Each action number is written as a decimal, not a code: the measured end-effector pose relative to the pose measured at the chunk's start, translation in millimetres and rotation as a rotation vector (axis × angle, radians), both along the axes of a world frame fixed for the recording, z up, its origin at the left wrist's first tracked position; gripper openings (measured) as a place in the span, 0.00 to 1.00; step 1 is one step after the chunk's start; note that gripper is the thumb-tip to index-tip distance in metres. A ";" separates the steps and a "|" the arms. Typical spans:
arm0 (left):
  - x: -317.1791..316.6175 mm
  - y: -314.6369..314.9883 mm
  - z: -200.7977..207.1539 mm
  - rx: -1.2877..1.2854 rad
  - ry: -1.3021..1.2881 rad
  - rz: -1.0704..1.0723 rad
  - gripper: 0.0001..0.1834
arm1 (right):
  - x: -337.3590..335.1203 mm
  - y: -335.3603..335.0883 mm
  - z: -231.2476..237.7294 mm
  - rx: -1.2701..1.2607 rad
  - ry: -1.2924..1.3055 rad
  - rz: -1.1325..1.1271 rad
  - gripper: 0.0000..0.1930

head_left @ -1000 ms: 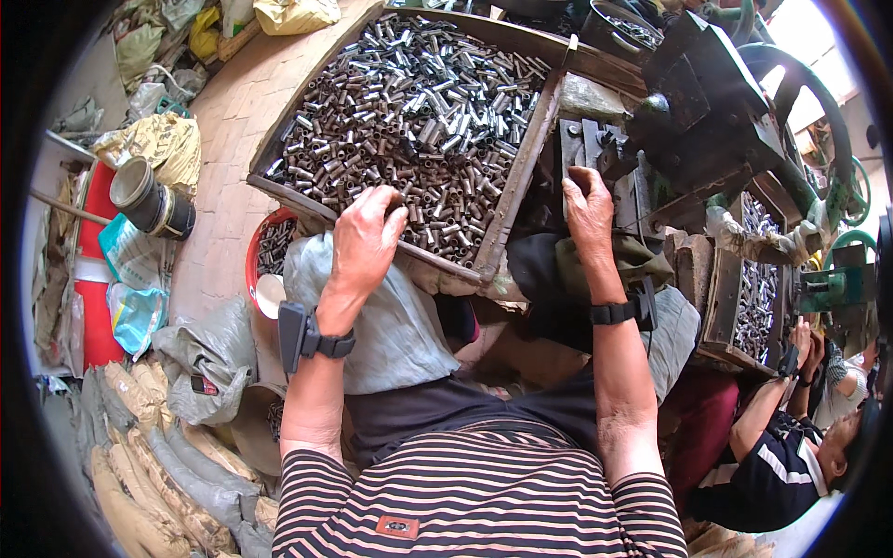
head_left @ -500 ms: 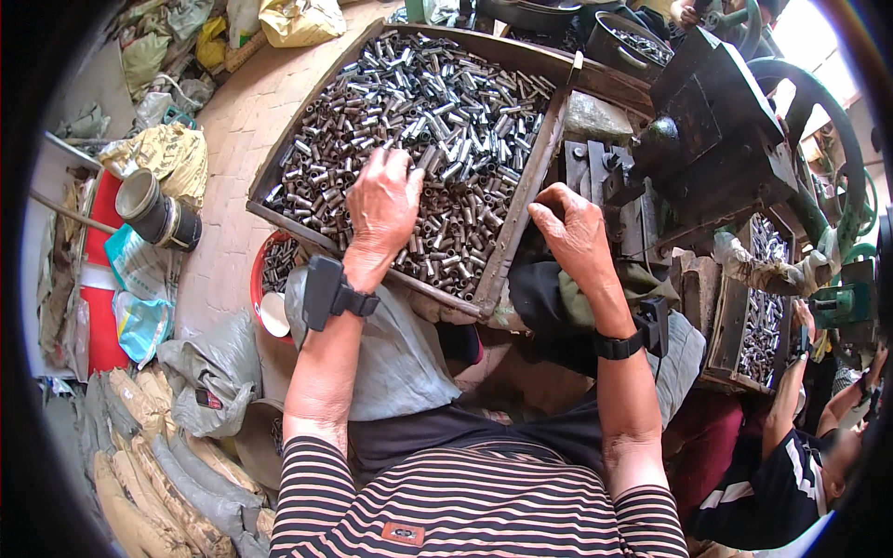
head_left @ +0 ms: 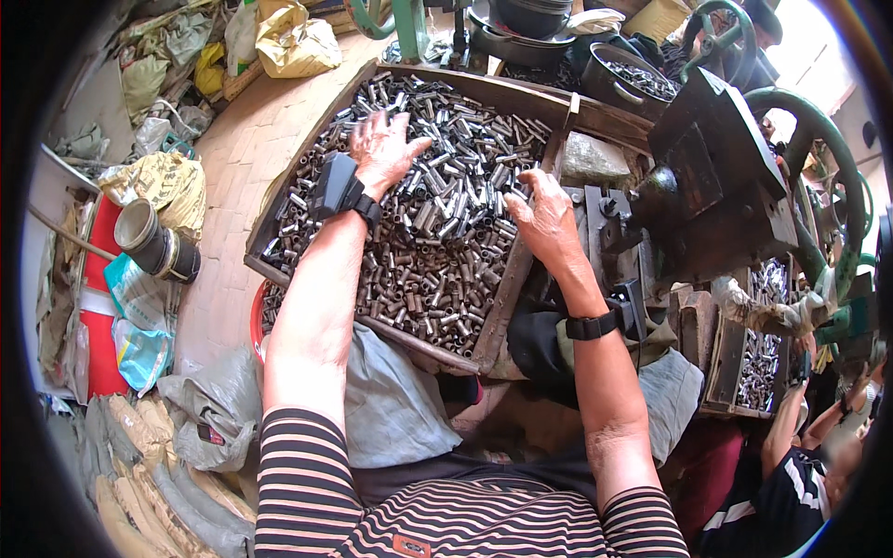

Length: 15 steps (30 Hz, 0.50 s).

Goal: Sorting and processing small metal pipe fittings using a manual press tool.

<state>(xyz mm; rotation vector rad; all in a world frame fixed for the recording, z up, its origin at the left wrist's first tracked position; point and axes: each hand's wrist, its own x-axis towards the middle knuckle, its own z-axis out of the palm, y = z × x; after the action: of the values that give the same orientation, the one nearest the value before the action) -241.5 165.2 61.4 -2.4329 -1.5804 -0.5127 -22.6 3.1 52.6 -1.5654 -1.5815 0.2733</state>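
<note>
A wooden tray [head_left: 532,244] in front of me is heaped with short metal tubes [head_left: 433,279], some dull brown and others shiny. My left hand [head_left: 383,149] rests on the heap in the tray's far left part, its fingers spread and thumb out to the right. No tube shows in its grasp. At the tray's right rim is my right hand [head_left: 549,221], thumb and forefinger apart and the other fingers partly hidden. Its thumb reaches over the rim by the tubes, and nothing shows between its fingers. Each wrist wears a black strapped device.
Right of the tray stands a dark metal machine [head_left: 716,177] with a green handwheel [head_left: 842,139]. Beyond it, another tray [head_left: 761,358] of tubes lies near a co-worker [head_left: 767,502]. A pot [head_left: 633,79] of metal parts is at the back. Sacks [head_left: 139,474] lie at left.
My left hand has moved farther away over the heap and its fingers have spread. My right hand has shifted left to the tray's rim and its curled fingers have opened. The view has tilted up slightly.
</note>
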 end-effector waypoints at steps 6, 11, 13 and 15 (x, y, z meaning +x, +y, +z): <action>27.4 19.3 -1.5 -0.242 -0.059 -0.099 0.39 | 4.7 66.4 -11.7 -0.064 -0.056 -0.079 0.25; 33.6 6.3 -2.5 -0.280 -0.050 -0.203 0.33 | -3.8 107.9 -28.1 -0.109 -0.059 -0.110 0.26; 29.7 -4.4 -2.6 -0.211 -0.013 -0.266 0.29 | -8.6 113.7 -30.7 -0.132 -0.015 -0.054 0.24; 27.5 -19.8 -5.9 -0.194 -0.079 -0.301 0.28 | -13.1 105.5 -30.3 -0.143 0.018 0.004 0.20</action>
<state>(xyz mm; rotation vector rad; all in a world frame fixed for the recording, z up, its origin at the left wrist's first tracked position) -213.9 145.4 55.4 -2.8535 -1.3527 -0.5301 -35.7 108.7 22.3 -1.6641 -1.5800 0.4099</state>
